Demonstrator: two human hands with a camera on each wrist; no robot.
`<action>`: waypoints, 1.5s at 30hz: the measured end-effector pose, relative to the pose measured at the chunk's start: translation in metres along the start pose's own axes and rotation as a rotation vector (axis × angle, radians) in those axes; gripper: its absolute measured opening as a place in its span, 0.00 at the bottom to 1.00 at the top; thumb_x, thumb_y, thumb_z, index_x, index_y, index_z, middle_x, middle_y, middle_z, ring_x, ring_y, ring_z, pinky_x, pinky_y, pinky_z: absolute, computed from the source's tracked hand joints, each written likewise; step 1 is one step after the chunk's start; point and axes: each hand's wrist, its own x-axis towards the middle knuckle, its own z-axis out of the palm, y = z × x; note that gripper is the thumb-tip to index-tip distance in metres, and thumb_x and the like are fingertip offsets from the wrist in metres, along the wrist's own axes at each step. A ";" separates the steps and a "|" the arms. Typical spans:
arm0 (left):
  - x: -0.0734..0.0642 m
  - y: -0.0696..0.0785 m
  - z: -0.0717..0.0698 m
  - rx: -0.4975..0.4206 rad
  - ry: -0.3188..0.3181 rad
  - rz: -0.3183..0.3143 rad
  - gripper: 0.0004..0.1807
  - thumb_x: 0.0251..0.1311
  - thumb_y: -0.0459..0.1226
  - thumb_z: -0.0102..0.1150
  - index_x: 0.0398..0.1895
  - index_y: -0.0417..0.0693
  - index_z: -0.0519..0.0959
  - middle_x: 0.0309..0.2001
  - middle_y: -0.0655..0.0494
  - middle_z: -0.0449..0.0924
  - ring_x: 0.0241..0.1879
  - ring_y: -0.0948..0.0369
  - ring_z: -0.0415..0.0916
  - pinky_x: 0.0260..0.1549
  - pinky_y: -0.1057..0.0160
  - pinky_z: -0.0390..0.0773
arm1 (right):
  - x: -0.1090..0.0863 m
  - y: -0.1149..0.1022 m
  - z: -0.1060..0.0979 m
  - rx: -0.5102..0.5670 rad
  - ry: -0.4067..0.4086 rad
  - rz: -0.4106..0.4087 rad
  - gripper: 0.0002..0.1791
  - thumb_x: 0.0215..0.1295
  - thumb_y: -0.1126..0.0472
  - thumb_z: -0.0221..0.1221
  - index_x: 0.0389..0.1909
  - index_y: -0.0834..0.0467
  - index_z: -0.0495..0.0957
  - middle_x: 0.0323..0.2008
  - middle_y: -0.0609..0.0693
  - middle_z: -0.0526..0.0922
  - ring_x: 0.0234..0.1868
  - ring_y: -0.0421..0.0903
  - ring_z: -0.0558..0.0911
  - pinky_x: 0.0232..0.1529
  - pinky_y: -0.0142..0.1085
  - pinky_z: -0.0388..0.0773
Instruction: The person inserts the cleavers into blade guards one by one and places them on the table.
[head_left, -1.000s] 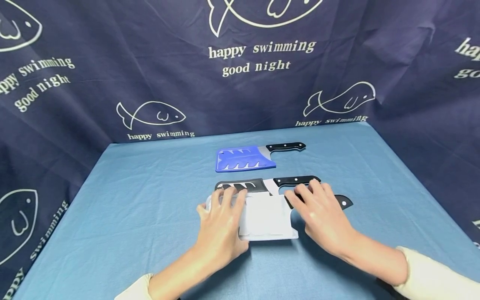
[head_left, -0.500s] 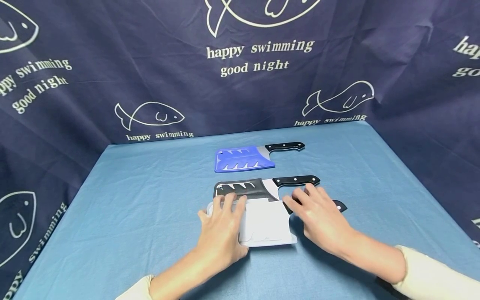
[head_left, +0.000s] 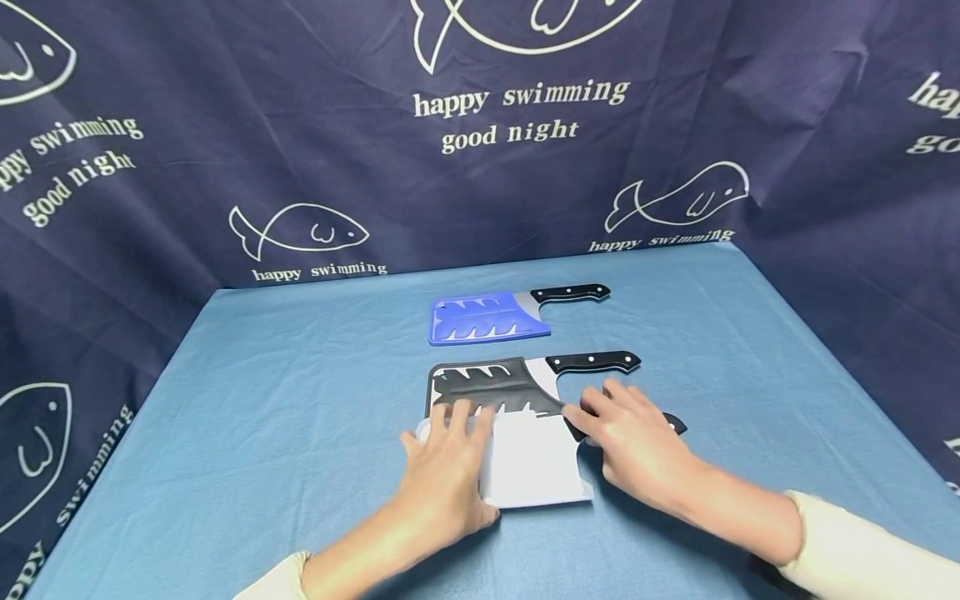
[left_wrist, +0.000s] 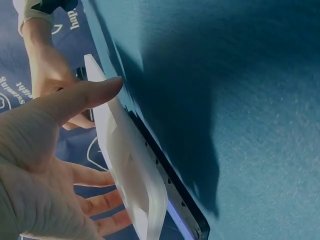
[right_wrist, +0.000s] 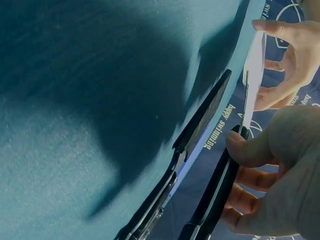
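Note:
A cleaver in a white blade cover [head_left: 534,462] is held between both hands, above the cloth. My left hand [head_left: 444,477] grips the cover across its left part, with fingers along the far edge and thumb at the near edge. My right hand [head_left: 641,442] holds the black handle [right_wrist: 215,190]; in the right wrist view the thumb lies on it near the blade. Metal shows between handle and cover. Just beyond lies a second cleaver in a black cover [head_left: 487,387], its near edge partly hidden. Farther back is a third cleaver in a blue cover [head_left: 491,318].
A light blue cloth [head_left: 285,400] covers the table. Dark blue fabric [head_left: 480,200] with white fish drawings and lettering hangs behind and at both sides. The two cleavers lying flat have black riveted handles pointing right.
Both hands have brought the white-covered cleaver toward the near edge, which uncovers more of the black-covered one. The two cleavers on the cloth stay put.

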 end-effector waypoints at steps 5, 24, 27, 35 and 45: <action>-0.001 0.000 0.003 -0.022 -0.066 -0.010 0.60 0.16 0.49 0.83 0.64 0.45 0.68 0.56 0.47 0.67 0.55 0.47 0.61 0.35 0.36 0.66 | -0.003 -0.001 0.005 0.028 -0.039 0.020 0.21 0.41 0.73 0.67 0.40 0.56 0.81 0.29 0.46 0.69 0.32 0.46 0.66 0.31 0.40 0.66; -0.005 -0.002 0.011 -0.104 -0.257 -0.010 0.58 0.18 0.51 0.83 0.62 0.37 0.71 0.52 0.47 0.66 0.52 0.47 0.62 0.37 0.24 0.65 | -0.010 -0.011 0.017 0.084 -0.200 0.043 0.22 0.41 0.72 0.69 0.41 0.56 0.81 0.32 0.46 0.73 0.34 0.48 0.71 0.32 0.46 0.72; -0.005 -0.002 0.010 -0.111 -0.281 -0.008 0.59 0.19 0.52 0.83 0.63 0.37 0.70 0.53 0.46 0.66 0.53 0.47 0.62 0.37 0.24 0.65 | -0.012 -0.011 0.019 0.079 -0.190 0.039 0.21 0.41 0.72 0.69 0.40 0.55 0.81 0.31 0.45 0.72 0.34 0.47 0.70 0.33 0.45 0.73; -0.008 -0.004 0.011 -0.102 -0.299 -0.009 0.60 0.22 0.53 0.82 0.65 0.39 0.67 0.56 0.46 0.64 0.56 0.47 0.60 0.40 0.26 0.65 | -0.017 -0.010 0.022 0.103 -0.146 0.027 0.21 0.44 0.70 0.69 0.43 0.54 0.82 0.30 0.44 0.69 0.33 0.43 0.67 0.30 0.38 0.67; -0.017 -0.010 0.007 -0.112 -0.249 -0.029 0.61 0.26 0.59 0.77 0.68 0.44 0.64 0.60 0.46 0.64 0.60 0.46 0.59 0.44 0.27 0.64 | -0.027 0.008 0.009 0.237 -0.129 0.076 0.26 0.52 0.59 0.69 0.55 0.56 0.79 0.41 0.45 0.76 0.40 0.42 0.74 0.41 0.41 0.73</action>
